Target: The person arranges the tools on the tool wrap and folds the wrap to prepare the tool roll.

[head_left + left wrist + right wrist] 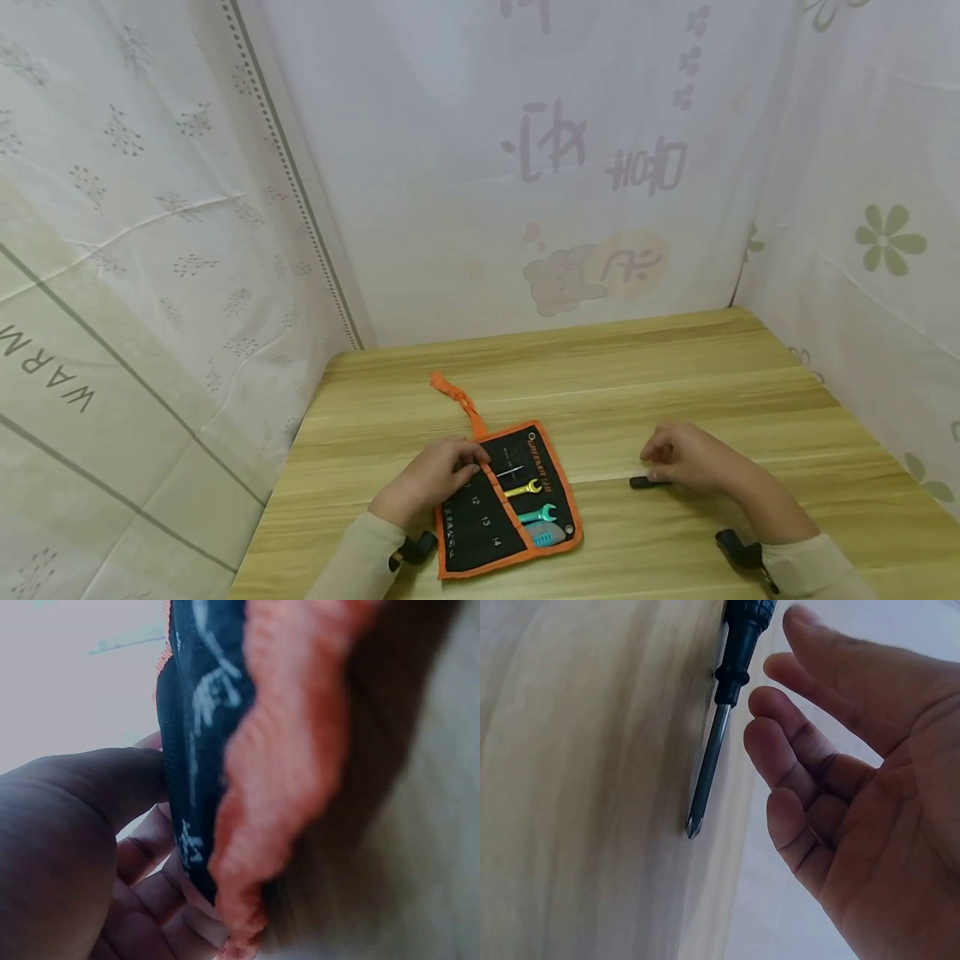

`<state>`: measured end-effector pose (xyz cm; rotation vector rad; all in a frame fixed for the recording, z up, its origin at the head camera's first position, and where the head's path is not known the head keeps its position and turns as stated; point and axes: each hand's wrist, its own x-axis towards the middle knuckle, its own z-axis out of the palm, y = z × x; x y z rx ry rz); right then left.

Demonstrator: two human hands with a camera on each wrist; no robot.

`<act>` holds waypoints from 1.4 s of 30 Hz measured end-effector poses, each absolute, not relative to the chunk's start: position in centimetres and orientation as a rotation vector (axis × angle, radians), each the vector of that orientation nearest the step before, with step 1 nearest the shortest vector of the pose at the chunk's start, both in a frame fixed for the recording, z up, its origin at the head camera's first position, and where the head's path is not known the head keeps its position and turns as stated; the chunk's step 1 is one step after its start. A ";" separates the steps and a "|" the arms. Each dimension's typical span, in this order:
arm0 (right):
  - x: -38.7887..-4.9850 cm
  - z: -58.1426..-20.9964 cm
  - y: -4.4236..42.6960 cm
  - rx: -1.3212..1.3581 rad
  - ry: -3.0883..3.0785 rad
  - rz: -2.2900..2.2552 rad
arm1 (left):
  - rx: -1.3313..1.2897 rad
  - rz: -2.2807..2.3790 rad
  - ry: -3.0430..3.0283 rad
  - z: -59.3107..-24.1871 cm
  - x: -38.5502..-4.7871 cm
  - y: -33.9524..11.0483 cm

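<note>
A black tool pouch [480, 533] with orange edging lies unfolded on the table. My left hand [438, 475] pinches its upper left part, thumb on the black fabric in the left wrist view. Out of the pocket stick a thin metal shaft [510, 472], a yellow open-end wrench [525, 488], a green open-end wrench [538, 515] and a teal and grey tool [545, 534]. A screwdriver [711, 761] with a black handle and a cross tip lies on the table. Beside its handle hovers my right hand [870, 780], fingers loosely bent, apparently not gripping it.
An orange tie strap [457, 395] runs from the pouch toward the back of the wooden table [585, 367]. Patterned cloth hangs behind the table [450, 208] and along both sides. Each wrist wears a black camera.
</note>
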<state>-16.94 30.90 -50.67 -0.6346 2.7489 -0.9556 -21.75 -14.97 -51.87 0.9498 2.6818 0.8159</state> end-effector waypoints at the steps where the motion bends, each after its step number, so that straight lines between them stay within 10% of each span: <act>1: -16.9 -50.7 31.0 -0.637 2.744 -0.956 | 0.948 0.822 2.684 -51.9 -21.8 -15.0; 42: -18.1 -50.8 29.2 -0.709 2.713 -1.005 | 0.989 0.936 2.721 -52.6 -21.2 -14.9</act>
